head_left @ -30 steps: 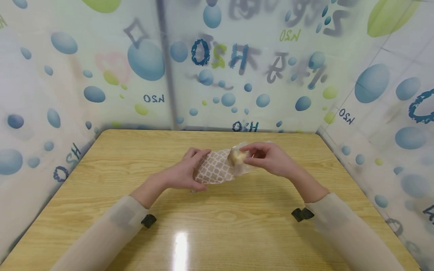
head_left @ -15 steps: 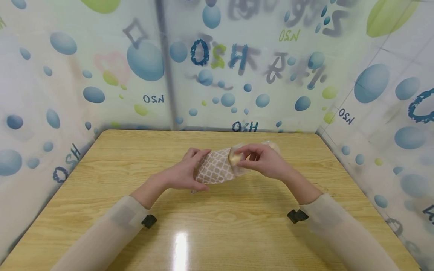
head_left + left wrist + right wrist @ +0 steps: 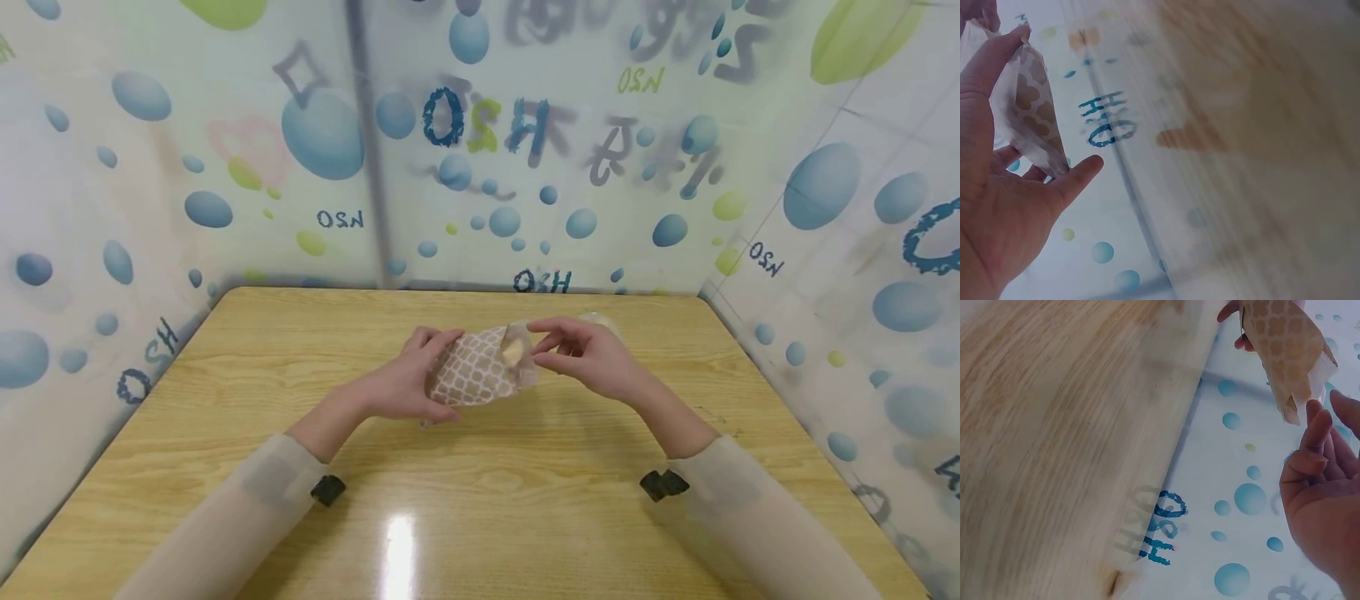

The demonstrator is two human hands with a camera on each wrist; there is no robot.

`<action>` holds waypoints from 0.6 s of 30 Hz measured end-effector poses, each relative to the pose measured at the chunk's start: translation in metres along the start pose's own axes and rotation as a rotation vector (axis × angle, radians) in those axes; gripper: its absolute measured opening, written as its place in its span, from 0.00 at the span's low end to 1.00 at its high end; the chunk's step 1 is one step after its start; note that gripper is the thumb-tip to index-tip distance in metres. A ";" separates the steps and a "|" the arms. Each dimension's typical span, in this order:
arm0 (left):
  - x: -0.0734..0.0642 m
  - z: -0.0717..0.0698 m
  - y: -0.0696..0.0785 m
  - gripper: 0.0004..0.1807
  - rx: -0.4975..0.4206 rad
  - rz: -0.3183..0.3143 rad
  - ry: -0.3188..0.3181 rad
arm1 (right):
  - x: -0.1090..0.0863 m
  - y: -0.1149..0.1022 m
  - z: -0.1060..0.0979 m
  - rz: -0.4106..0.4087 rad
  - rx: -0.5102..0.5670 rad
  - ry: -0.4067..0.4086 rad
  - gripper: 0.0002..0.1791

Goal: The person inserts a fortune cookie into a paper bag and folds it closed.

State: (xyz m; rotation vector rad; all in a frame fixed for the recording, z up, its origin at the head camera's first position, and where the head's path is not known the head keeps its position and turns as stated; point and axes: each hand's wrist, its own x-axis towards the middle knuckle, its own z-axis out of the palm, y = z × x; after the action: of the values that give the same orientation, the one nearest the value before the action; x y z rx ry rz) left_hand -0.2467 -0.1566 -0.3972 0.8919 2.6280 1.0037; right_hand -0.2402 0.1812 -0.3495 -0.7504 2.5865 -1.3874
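Observation:
My left hand holds a tan bag with a white lattice pattern, gripping its closed end between fingers and thumb. The bag lies tilted, its mouth facing right, with a clear edge there. A pale yellow piece shows inside the mouth; its kind is unclear. Just right of the mouth is my right hand, index finger and thumb spread apart with their tips close to the clear edge. In the right wrist view, the fingers of the right hand are loosely bent below the patterned bag.
Behind my right hand, a clear-wrapped pale thing lies on the table, partly hidden. The wood-grain table reaches back to a wall printed with blue and green drops.
The right hand moved left with its fingers at the pale yellow piece, then drew back slightly right. The piece now sits deeper in the bag's mouth. My left hand stayed nearly still.

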 end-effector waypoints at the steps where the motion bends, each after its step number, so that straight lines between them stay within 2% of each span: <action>1: 0.000 0.000 0.000 0.70 -0.001 -0.002 0.000 | -0.001 0.000 -0.001 0.011 0.008 0.001 0.24; 5: 0.000 0.000 0.000 0.69 -0.001 0.000 0.003 | -0.002 0.001 0.001 0.018 0.014 -0.008 0.22; 11: 0.001 0.001 0.002 0.68 -0.004 0.020 -0.002 | 0.001 0.002 0.009 -0.014 0.006 -0.013 0.20; 18: 0.002 0.003 0.002 0.68 -0.008 0.014 -0.004 | 0.002 0.007 0.013 -0.061 -0.050 0.052 0.21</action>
State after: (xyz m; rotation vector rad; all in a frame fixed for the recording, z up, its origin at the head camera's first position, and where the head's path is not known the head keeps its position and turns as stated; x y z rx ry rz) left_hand -0.2464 -0.1529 -0.3978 0.9115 2.6161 1.0134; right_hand -0.2404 0.1734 -0.3620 -0.8183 2.6680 -1.3819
